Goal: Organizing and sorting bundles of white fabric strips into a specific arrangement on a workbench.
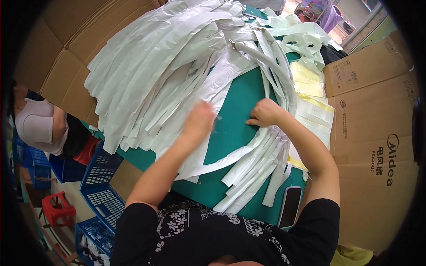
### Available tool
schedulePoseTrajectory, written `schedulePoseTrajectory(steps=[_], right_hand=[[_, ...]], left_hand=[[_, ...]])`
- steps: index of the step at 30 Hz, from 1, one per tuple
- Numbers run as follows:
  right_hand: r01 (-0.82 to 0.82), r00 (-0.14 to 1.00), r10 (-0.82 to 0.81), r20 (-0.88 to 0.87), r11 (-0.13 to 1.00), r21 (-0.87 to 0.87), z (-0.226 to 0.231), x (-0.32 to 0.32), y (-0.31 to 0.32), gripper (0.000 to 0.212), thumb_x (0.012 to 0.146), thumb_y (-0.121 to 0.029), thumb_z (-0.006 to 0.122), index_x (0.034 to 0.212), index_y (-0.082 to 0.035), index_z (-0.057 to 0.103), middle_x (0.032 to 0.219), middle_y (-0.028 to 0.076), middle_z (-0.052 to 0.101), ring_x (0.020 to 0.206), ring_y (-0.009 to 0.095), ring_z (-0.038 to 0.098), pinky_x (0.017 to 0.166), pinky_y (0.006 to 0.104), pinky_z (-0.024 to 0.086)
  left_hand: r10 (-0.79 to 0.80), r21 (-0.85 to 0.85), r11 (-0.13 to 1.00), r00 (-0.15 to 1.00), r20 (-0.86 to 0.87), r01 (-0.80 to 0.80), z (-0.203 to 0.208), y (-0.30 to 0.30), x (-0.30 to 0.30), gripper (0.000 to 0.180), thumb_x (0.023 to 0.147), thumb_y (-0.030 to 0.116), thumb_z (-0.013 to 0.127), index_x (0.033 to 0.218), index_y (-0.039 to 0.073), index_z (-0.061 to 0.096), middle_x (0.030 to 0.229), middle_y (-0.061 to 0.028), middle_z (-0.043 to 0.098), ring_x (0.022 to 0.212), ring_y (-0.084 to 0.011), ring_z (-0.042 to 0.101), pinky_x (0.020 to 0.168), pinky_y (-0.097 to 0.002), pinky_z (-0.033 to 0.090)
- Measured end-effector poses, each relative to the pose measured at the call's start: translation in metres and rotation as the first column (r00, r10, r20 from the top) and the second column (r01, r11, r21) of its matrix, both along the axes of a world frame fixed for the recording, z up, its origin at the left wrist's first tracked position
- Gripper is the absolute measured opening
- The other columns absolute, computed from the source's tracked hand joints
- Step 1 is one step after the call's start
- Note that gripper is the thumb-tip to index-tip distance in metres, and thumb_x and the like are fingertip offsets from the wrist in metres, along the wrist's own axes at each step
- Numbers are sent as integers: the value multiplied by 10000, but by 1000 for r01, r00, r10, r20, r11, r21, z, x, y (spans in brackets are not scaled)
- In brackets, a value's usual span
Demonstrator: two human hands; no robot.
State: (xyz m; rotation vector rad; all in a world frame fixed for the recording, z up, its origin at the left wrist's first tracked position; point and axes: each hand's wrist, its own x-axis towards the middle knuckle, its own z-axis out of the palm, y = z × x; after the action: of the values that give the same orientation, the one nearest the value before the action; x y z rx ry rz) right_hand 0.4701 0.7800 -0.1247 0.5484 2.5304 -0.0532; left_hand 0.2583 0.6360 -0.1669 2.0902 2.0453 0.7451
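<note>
A large fanned pile of long white plastic strips point(146, 75) covers the left and far part of the green table point(239, 97). My left hand point(199, 119) is over the right edge of this pile, smeared by motion, so its fingers do not read clearly. My right hand point(265, 113) is closed with bent fingers around a white plastic strip point(266, 86), which runs down to it from the far side. Below that hand, a smaller bundle of white strips point(257, 170) spreads toward me. One long strip point(222, 163) curves from the bundle leftward.
A dark-screened phone point(290, 206) lies at the near right edge. Yellow and white flat packs point(313, 115) lie beside a big cardboard box point(372, 146). More cardboard point(73, 57) stands at left. Blue crates point(100, 181), a red stool point(58, 209) and a seated person point(42, 124) are left of the table.
</note>
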Motion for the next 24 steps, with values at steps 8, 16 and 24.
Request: schedulePoseTrajectory(steps=[8,16,24], right_hand=[[170,877,-179,-446,984,-62,-14,35,-9,300,885,-355,578,1075,-125,592,1005,112,632,955,281,602,795,370,489],[78,477,74,-876,989,126,-20,4,3,306,925,-280,511,1163,-111,602,1217,108,544,1207,293,457,1101,432,262],[270,910,-241,-338,962,40,-11,11,2,271,908,-345,543,1014,-116,641,850,81,644,986,279,601,1055,427,336]], left_hand=[[11,-356,917,904,-426,-179,10,24,-46,344,732,191,650,1000,-16,585,1002,-177,622,894,-359,609,795,-410,502],[-284,-340,864,916,283,372,30,-6,53,415,813,366,663,1012,6,609,985,-173,606,892,-341,609,790,-415,482],[224,-401,877,964,-145,-264,16,7,-34,487,732,375,697,963,-45,609,931,-228,639,869,-353,629,763,-429,500]])
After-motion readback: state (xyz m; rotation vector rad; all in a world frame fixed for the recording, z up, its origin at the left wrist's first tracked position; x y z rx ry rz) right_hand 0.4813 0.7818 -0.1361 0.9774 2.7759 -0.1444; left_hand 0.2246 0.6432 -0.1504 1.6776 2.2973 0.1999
